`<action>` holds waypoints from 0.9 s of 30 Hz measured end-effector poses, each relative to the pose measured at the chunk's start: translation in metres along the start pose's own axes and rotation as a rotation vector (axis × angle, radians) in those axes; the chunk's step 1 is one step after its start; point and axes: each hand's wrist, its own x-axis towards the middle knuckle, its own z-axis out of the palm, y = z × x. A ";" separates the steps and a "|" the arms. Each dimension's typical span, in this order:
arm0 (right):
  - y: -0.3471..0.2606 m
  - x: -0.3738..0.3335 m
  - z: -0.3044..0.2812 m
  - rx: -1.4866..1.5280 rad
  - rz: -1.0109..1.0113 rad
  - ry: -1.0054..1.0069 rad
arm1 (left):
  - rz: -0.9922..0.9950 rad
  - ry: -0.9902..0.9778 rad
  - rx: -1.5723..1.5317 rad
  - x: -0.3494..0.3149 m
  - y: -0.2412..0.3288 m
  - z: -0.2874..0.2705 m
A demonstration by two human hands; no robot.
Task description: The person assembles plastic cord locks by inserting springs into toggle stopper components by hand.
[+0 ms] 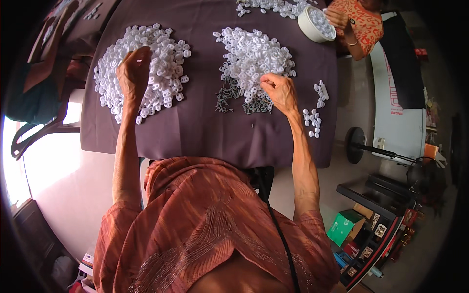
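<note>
Over the left heap of small white plastic pieces (168,63), my left hand (133,78) is closed, its fingers curled together; what they hold, if anything, is hidden. My right hand (279,92) is pinched at the right edge of a second heap of white pieces (254,53); nothing can be made out between its fingertips. Small dark grey screws or nails (256,106) lie along the near side of that heap, with another bunch of them (224,97) at its left.
A dark purplish cloth (205,132) covers the table. Loose white pieces (312,119) lie near its right edge. At the far right, another person's hand (336,18) is at a white tub (305,24) of pieces. Another person sits at the left beside a chair (44,128).
</note>
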 end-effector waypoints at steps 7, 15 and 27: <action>0.006 -0.012 0.019 -0.056 -0.042 -0.019 | 0.107 0.013 0.155 -0.016 -0.009 -0.001; -0.009 -0.035 0.024 -0.162 -0.053 -0.060 | 0.251 -0.327 -0.151 -0.060 0.062 0.074; -0.004 -0.053 0.033 -0.239 -0.011 -0.146 | 0.167 -0.474 -0.061 -0.055 0.070 0.120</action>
